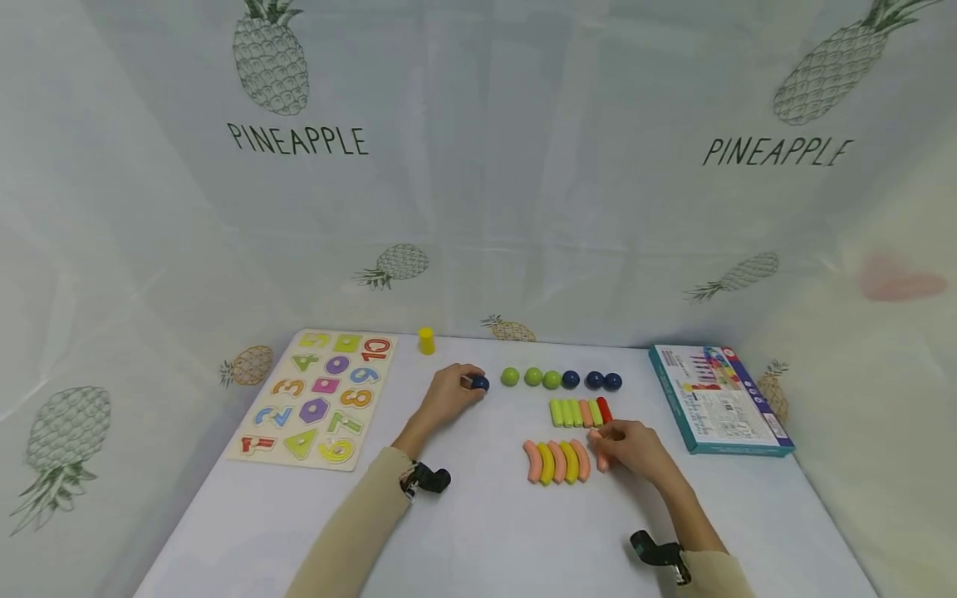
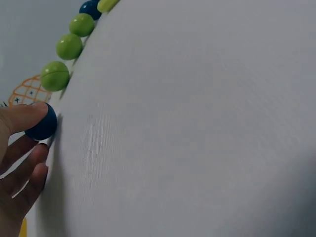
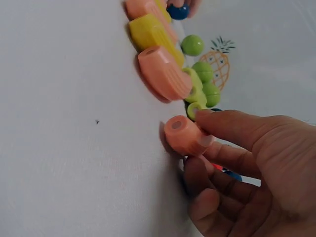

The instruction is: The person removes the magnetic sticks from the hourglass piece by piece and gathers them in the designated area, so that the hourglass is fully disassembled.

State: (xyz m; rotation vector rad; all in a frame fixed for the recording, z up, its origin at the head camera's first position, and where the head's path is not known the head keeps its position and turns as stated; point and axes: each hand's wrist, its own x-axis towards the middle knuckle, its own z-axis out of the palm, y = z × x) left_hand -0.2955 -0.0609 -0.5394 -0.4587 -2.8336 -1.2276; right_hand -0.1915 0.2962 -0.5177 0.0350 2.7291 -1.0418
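My left hand (image 1: pixel 451 394) pinches a dark blue ball (image 1: pixel 480 382) at the left end of a row of green balls (image 1: pixel 533 376) and dark blue balls (image 1: pixel 594 379). In the left wrist view the thumb lies over this blue ball (image 2: pixel 44 123). My right hand (image 1: pixel 634 447) pinches a curved pink piece (image 3: pixel 185 136) between thumb and fingers, at the right end of a row of curved pink and yellow pieces (image 1: pixel 558 462). Just above that row lie short straight sticks (image 1: pixel 576 413) in light green and pink, with a red stick (image 1: pixel 604 409) at their right end.
A wooden number-and-shape board (image 1: pixel 316 399) lies on the left of the white table (image 1: pixel 486 531). Behind it stands a yellow cylinder (image 1: pixel 426 340). A flat teal-edged box (image 1: pixel 719 400) lies on the right. A pineapple-printed cloth (image 1: pixel 523 191) hangs behind the table.
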